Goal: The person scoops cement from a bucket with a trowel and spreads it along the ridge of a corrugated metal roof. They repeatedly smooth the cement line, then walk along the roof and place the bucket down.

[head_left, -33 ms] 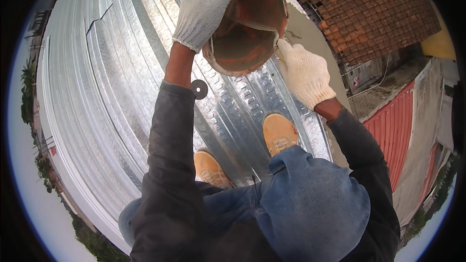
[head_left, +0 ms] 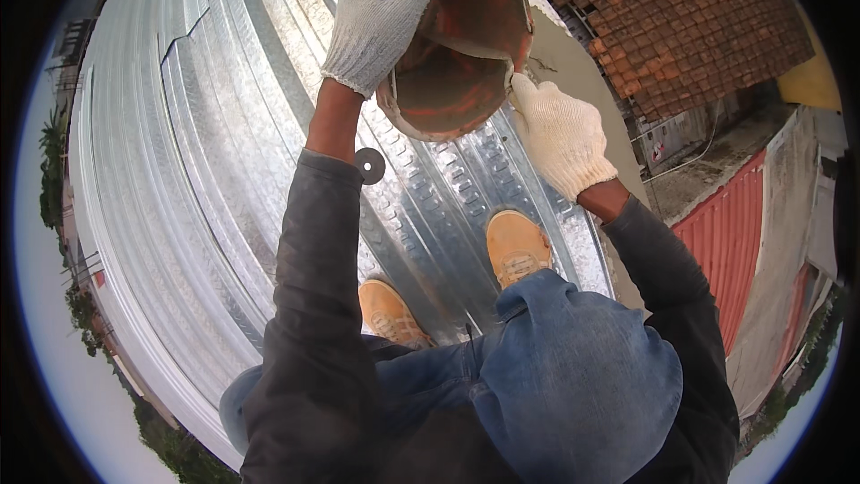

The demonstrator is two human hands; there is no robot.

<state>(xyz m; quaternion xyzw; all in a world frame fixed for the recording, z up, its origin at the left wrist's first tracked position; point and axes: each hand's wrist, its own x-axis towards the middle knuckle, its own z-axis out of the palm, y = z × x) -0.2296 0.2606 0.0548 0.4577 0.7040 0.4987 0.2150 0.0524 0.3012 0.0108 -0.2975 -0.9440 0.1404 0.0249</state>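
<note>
My left hand point(head_left: 381, 27), in a knitted grey-white glove, is closed on the upper left of a round bucket point(head_left: 461, 81) near its thin wire handle. The bucket's inside is stained reddish brown and smeared with grey material. My right hand point(head_left: 555, 134), in a cream glove, is closed at the bucket's right rim; its fingertips are partly hidden. Below the bucket, on the ridged galvanised metal sheet point(head_left: 224, 170), lies a dark disc with a centre hole point(head_left: 370, 166). My two tan shoes point(head_left: 518, 246) are on the sheeting.
A grey cement-like strip point(head_left: 564, 54) runs along the sheeting's right edge. Beyond it are a tiled roof point(head_left: 663, 18), a drop with thin pipes, a yellow wall point(head_left: 806, 81) and red corrugated panels point(head_left: 717, 251). Trees and sky show past the left edge.
</note>
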